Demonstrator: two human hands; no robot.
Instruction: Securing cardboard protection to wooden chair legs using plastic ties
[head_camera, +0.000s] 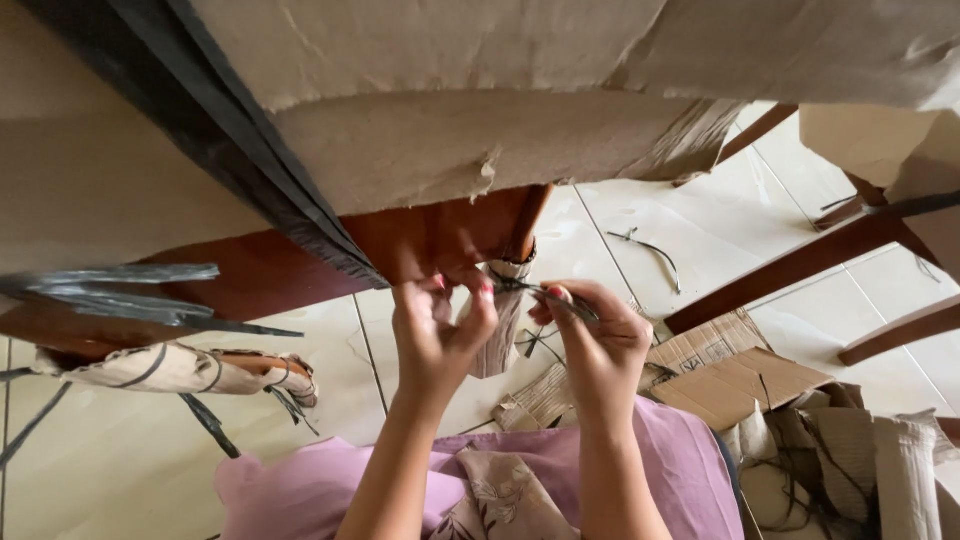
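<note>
Unwrapping step: left hand (437, 330) pinching brown paper-wrapped wooden leg (500, 320), right hand (590, 335) closed on thin black strap (545, 292); next, probably careful pulling away from grip.

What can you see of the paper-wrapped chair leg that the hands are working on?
The wrapped chair leg is reddish-brown wood at its top, sleeved below in crumpled brown paper bound with thin black strapping. It hangs down toward the pale tiled floor. The left hand grips the wrapping at its upper end; the right hand pinches a black strap running off it.
</note>
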